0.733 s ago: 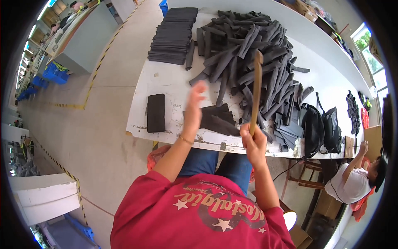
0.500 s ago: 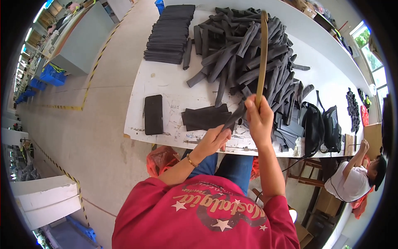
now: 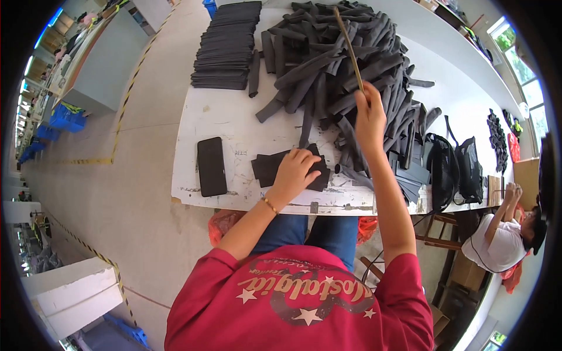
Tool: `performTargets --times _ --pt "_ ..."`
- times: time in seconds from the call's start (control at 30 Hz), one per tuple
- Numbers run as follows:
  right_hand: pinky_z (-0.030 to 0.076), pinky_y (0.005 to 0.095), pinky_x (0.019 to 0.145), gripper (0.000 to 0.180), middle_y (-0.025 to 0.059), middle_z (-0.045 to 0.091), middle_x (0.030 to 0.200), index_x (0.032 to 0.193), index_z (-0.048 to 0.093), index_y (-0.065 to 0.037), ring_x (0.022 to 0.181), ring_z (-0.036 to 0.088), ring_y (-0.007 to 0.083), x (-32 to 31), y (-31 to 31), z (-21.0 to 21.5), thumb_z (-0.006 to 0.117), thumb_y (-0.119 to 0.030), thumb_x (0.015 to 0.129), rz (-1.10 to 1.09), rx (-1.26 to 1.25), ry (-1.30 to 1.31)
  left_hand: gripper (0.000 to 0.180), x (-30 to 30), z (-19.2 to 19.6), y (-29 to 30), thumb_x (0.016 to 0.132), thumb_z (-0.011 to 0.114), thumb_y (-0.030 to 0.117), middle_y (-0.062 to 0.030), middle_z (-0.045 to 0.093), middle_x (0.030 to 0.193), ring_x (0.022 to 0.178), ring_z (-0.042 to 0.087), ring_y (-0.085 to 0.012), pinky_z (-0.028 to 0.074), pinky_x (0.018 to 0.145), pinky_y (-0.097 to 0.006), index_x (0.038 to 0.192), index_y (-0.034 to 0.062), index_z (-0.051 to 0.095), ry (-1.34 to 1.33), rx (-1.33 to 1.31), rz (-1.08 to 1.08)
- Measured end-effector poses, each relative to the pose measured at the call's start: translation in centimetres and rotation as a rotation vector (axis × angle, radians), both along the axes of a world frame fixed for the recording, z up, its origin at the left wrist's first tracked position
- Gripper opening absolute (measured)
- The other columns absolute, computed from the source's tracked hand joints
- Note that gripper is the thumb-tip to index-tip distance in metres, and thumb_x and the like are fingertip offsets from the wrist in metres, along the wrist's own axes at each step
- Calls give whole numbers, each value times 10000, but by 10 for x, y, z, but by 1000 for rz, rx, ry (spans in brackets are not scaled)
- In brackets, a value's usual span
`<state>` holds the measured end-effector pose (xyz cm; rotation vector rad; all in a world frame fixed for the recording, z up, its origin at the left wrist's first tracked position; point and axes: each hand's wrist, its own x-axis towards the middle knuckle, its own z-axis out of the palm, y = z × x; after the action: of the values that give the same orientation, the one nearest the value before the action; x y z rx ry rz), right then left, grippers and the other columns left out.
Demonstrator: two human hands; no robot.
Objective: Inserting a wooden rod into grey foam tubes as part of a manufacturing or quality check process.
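My right hand (image 3: pixel 370 120) is closed around a slim tan wooden stick (image 3: pixel 349 50), which points away from me over a heap of dark grey fabric tubes (image 3: pixel 328 76). Beneath my left hand (image 3: pixel 295 172) lie a few flat dark fabric pieces (image 3: pixel 266 168) near the table's front edge. The left fingers are apart and touch or hover just above those pieces. One dark tube (image 3: pixel 355 176) rests between the two hands, at the near side of the heap.
A neat stack of flat dark pieces (image 3: pixel 225 52) stands at the far left of the white table (image 3: pixel 193 120). A black phone (image 3: pixel 211 167) lies left of my left hand. Black bags (image 3: pixel 442 172) sit on the right. Another person (image 3: pixel 497 240) works at the far right.
My left hand has let go of the dark tube and moved up onto the flat pieces. My right hand has moved farther away with the stick, which now tilts left.
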<state>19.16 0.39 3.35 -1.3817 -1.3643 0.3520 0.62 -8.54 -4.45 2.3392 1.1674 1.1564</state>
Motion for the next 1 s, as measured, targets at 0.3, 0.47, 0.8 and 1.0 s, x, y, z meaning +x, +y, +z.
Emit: performTargets --times 0.3,0.47,0.8,1.0 --pt "439 228 627 205 23 589 727 1088 636 44 673 527 70 141 -218 -7 577 -45 913 203 -597 -61 80 -4 -3 14 792 688 138 -17 591 896 882 526 -231 447 782 -347 834 90 639 93 -63 -135" --pt "455 236 622 201 38 621 714 1068 643 45 667 544 72 152 -246 -17 587 -62 908 245 -689 -1 56 -5 -16 13 783 682 144 -11 577 904 896 515 -231 437 782 -355 818 111 652 204 -109 -212" --pt "476 272 635 201 100 655 746 1059 655 26 658 573 113 146 -254 -15 603 -84 899 327 -688 -64 42 -5 16 11 804 670 135 -16 579 924 945 502 -246 424 839 -351 840 114 672 82 -127 -193" --pt "465 290 603 269 91 602 686 1152 618 0 619 547 125 106 -229 -17 600 -93 901 377 -761 -53 46 21 31 -5 780 690 197 26 579 941 1034 493 -234 381 894 -416 791 154 677 80 -33 -263"
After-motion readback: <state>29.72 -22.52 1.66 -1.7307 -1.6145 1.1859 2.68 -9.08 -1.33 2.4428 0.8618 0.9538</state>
